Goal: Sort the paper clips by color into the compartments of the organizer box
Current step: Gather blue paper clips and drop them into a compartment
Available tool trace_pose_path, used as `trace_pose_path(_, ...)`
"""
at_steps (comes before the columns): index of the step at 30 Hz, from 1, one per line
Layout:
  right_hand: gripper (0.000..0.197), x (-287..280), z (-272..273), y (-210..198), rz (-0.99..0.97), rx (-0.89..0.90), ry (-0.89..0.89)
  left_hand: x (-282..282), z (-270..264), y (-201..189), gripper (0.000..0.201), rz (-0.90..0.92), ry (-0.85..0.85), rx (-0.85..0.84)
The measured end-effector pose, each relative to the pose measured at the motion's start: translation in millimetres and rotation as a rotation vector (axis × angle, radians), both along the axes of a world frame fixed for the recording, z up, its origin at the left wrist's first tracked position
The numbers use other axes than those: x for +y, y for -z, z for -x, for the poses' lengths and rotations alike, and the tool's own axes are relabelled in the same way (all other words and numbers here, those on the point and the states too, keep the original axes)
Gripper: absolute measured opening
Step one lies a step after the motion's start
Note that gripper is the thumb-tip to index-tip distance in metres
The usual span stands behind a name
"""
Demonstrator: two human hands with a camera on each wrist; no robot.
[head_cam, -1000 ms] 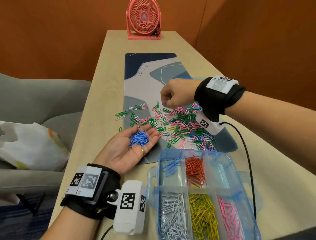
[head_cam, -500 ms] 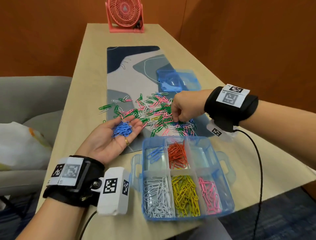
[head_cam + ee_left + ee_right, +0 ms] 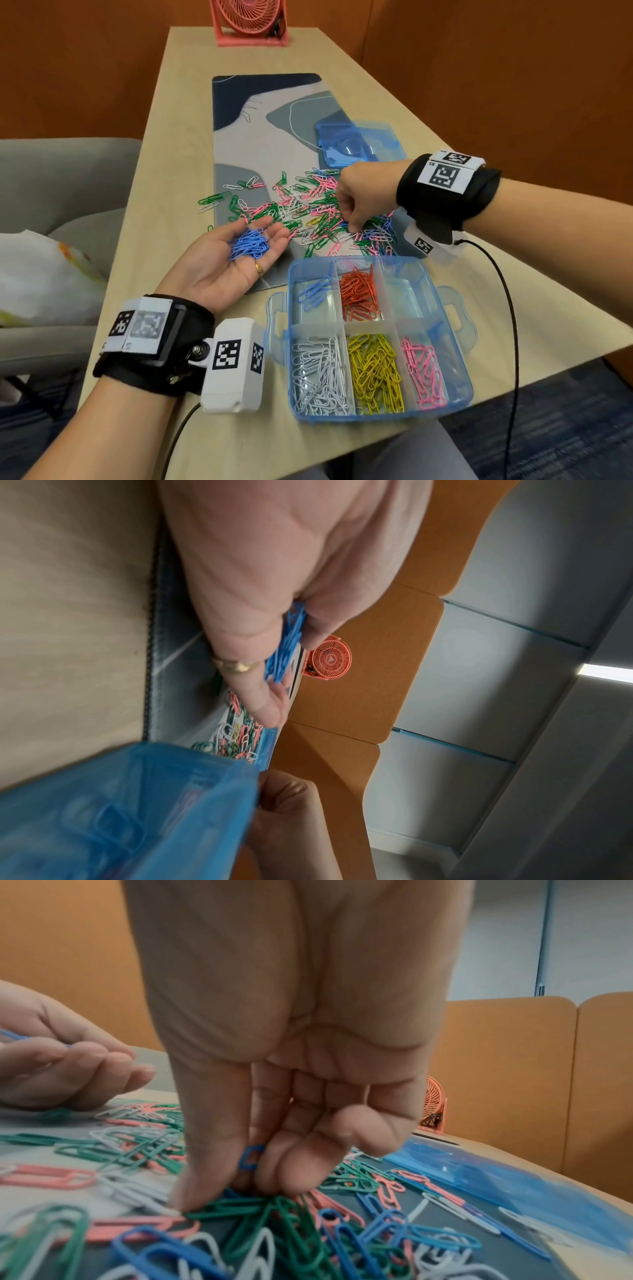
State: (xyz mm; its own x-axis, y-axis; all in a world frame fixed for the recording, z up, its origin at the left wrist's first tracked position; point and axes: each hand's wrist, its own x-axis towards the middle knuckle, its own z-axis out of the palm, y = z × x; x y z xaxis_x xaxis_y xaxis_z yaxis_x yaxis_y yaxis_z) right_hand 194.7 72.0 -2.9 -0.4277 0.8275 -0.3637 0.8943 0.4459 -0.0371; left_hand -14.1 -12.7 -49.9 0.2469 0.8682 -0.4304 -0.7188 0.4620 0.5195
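Observation:
My left hand (image 3: 236, 263) lies palm up at the mat's near left edge, its relaxed fingers cradling a heap of blue clips (image 3: 249, 244); the left wrist view shows that heap (image 3: 287, 642) too. A mixed pile of green, pink, white and blue clips (image 3: 301, 209) covers the mat. My right hand (image 3: 352, 224) reaches down into the pile's near right part. In the right wrist view its thumb and fingers pinch a blue clip (image 3: 251, 1156). The clear blue organizer box (image 3: 457, 310) stands nearest me, holding blue (image 3: 313, 294), orange (image 3: 359, 293), white (image 3: 317, 373), yellow (image 3: 375, 373) and pink (image 3: 423, 373) clips in separate compartments.
The box's far right compartment (image 3: 407, 294) holds nothing. Its blue lid (image 3: 356, 144) lies on the patterned mat (image 3: 260, 120) behind the pile. A pink fan (image 3: 251, 20) stands at the table's far end. A grey sofa with a white bag (image 3: 41, 274) sits left. A cable (image 3: 507, 308) trails from my right wrist.
My right hand moved from the pile's far side toward me, to its near right part, and lowered its fingertips into the clips. The left hand kept still with its blue heap.

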Motion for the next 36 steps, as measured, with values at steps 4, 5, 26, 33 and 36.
trace_pose_path(4, 0.009, -0.9, 2.9, -3.3, 0.015, -0.018, -0.003, -0.2, -0.4, 0.3, 0.036, 0.0, 0.005, 0.006)
trace_pose_path(5, 0.007, -1.1, 3.7, -3.7, 0.026, -0.023, -0.007, 0.0, -0.4, 0.7, 0.036, 0.001, 0.007, 0.006)
trace_pose_path(26, 0.017, -14.7, 55.9, -37.6, 0.047, 0.301, -0.174, 2.0, -2.0, 3.3, 0.039, 0.037, 0.04, 0.018)
trace_pose_path(33, 0.016, -25.3, 87.3, -29.2, -0.02, 0.234, -0.392, -0.1, -2.3, 0.7, 0.031, 0.001, 0.033, -0.06)
trace_pose_path(36, 0.017, -24.3, 77.4, -33.9, -0.023, 0.25, -0.34, 0.7, -1.9, 1.2, 0.035, 0.026, 0.019, -0.097)
